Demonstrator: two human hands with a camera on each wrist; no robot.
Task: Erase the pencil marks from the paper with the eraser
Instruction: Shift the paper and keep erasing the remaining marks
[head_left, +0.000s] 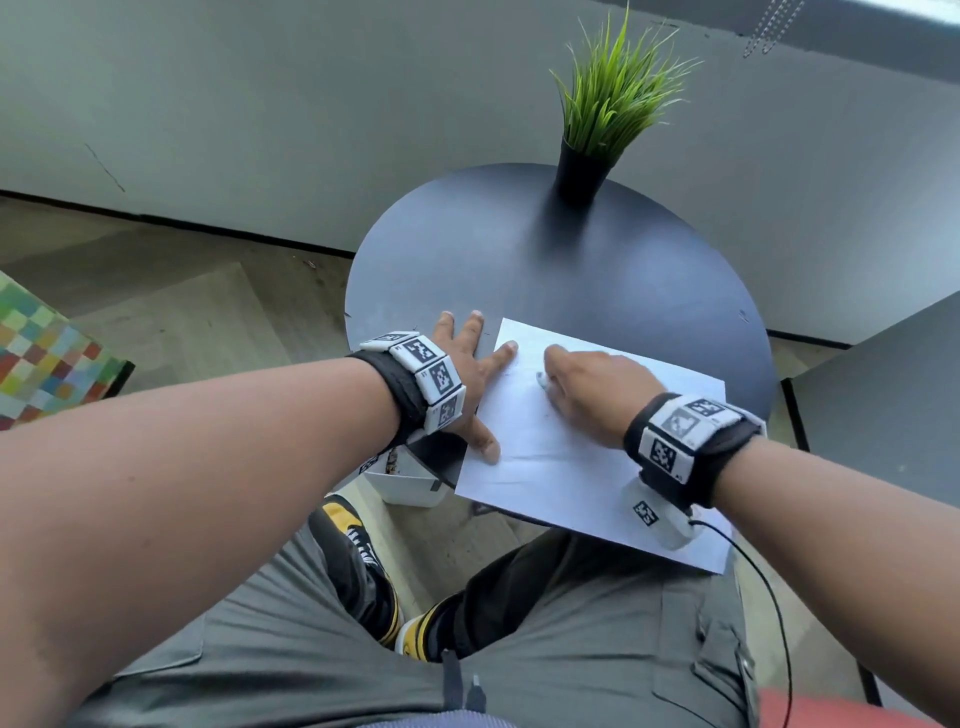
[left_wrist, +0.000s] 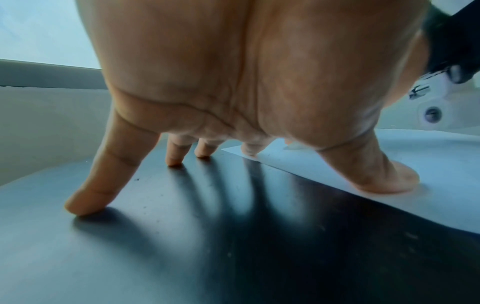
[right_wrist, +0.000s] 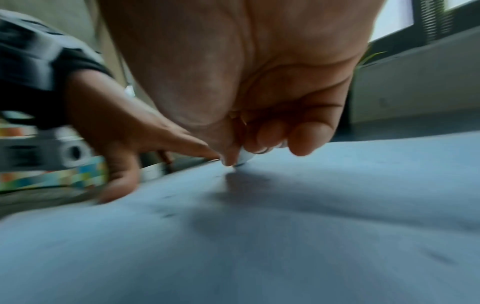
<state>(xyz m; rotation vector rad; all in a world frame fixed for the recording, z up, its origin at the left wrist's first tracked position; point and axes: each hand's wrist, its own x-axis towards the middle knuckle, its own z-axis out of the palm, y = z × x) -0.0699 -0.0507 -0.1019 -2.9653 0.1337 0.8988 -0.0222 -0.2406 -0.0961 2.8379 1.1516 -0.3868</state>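
Note:
A white sheet of paper (head_left: 561, 457) lies on the round dark table (head_left: 545, 270), its near edge hanging over the table's rim. My right hand (head_left: 582, 387) pinches a small white eraser (head_left: 542, 381) and holds its tip down on the paper (right_wrist: 259, 236), where faint pencil marks (right_wrist: 166, 214) show. In the right wrist view the eraser (right_wrist: 245, 157) sits between thumb and curled fingers. My left hand (head_left: 470, 374) lies spread flat, with forefinger and thumb (left_wrist: 384, 181) pressing the paper's left edge (left_wrist: 428, 185) and the other fingers on the table (left_wrist: 233, 236).
A potted green plant (head_left: 597, 130) stands at the table's far side, against a grey wall. A second dark tabletop (head_left: 883, 405) is at the right. A colourful checked seat (head_left: 41, 358) is at the left. My knees and shoes are below the table's near edge.

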